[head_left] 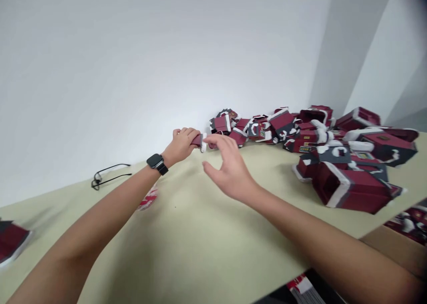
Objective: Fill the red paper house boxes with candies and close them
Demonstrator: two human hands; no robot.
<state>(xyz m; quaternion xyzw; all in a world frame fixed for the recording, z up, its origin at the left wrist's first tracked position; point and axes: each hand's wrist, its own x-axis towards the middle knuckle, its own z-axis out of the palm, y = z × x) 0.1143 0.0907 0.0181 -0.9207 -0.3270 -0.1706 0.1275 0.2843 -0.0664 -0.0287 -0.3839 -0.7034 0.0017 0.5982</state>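
My left hand (pixel 183 145), with a black watch on its wrist, is closed on a small dark-red piece (pixel 199 140) with a white fluffy edge. It looks like the little house-shaped pieces lying further right. Just to the right of it is my right hand (pixel 229 167), its thumb and fingers spread apart. The right fingertips come close to the white edge; I cannot tell whether they touch it. Most of the held piece is hidden behind the left fingers.
Many dark-red and grey house-shaped pieces (pixel 362 186) are heaped along the wall on the right. Black eyeglasses (pixel 111 176) and a red-and-white item (pixel 147 199) lie at left. Another dark-red piece (pixel 12 239) sits at the left edge. A cardboard box (pixel 390 246) stands below right.
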